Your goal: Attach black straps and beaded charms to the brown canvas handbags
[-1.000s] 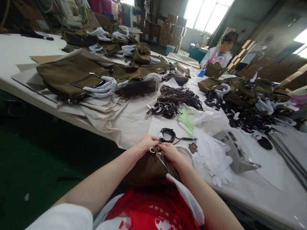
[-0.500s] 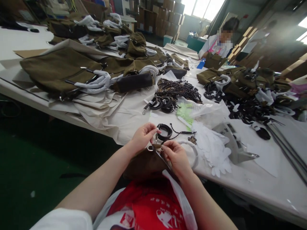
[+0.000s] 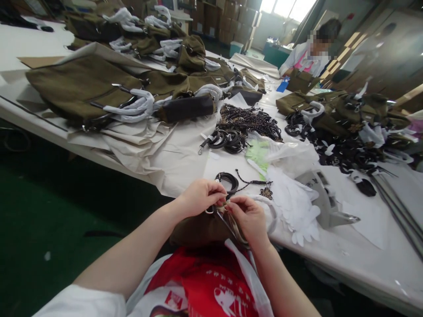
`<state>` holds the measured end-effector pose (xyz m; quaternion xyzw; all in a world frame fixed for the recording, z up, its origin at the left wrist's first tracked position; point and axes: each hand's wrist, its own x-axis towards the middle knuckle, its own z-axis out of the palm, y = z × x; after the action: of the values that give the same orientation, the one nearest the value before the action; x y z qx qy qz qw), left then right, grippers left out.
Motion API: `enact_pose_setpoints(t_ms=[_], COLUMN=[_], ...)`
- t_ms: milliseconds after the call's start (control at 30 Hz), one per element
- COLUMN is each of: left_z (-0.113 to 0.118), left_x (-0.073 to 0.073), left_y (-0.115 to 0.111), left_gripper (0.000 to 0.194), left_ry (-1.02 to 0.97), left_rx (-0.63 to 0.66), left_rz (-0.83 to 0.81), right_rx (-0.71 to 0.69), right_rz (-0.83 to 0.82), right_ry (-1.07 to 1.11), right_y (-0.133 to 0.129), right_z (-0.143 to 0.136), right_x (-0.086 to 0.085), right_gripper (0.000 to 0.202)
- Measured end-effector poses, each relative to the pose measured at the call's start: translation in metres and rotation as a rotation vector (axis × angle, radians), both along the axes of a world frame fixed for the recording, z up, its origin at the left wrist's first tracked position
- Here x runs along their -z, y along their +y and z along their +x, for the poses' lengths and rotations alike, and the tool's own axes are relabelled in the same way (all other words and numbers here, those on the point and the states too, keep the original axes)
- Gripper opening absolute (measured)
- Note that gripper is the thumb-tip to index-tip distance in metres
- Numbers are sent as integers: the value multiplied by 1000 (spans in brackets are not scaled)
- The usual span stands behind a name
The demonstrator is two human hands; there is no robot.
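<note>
Both hands narrow, thumb against fingers, meeting at the zipper end of an olive bag (image 3: 196, 231). Left hand (image 3: 206, 193) pinches just above a metal ring (image 3: 209, 211); right hand (image 3: 249, 215) pinches the fabric edge beside it. Exact piece between the fingertips: too small to tell. Bag sits at the near edge of the tabletop (image 3: 188, 154), in front of a red apron (image 3: 198, 277); metal zipper runs down from the fingertips toward the wearer.

Just beyond the hands: coiled black strap (image 3: 233, 180). To its right, a dark cord ending in a leopard-print flower charm (image 3: 266, 193). Right of the charm, a spread of white cutouts (image 3: 292, 211), then a grey device (image 3: 313, 193).

Farther out: green sheet (image 3: 257, 154) partly under clear plastic (image 3: 292, 154); bundle of coiled black straps (image 3: 228, 141) against a heap of braided cords (image 3: 249, 121).

Left side: olive bags (image 3: 86, 86), handles wrapped in white, on layered paper. Right side: second pile of olive bags (image 3: 333, 116). Far end: co-worker (image 3: 310, 57) in white, behind another olive bag (image 3: 301, 82). Stacked cardboard boxes (image 3: 228, 22) in background.
</note>
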<state>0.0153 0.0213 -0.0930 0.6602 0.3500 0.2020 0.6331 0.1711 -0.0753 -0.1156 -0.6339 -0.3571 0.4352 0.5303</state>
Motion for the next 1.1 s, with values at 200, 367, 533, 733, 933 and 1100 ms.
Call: enact_pose_setpoints(t_ms=[200, 367, 533, 733, 933, 1100], left_z=[-5, -6, -6, -6, -5, -4], left_x=[-18, -18, -17, -18, -18, -19], left_y=[-4, -7, -7, -7, -8, -9], left_gripper=[19, 22, 24, 23, 23, 24], left_ry=[153, 171, 176, 181, 170, 165], left_rx=[131, 151, 176, 179, 159, 163], left_rz=[312, 404, 439, 483, 463, 458], right_rx=[0, -5, 12, -28, 26, 29], right_rz=[60, 112, 132, 194, 83, 48], right_ry=[-163, -143, -104, -118, 188, 447], right_y=[-3, -4, -2, -2, 0, 4], right_z=[0, -1, 0, 0, -5, -8], right_x=[0, 0, 6, 5, 3, 1], right_gripper=[13, 10, 10, 11, 17, 20])
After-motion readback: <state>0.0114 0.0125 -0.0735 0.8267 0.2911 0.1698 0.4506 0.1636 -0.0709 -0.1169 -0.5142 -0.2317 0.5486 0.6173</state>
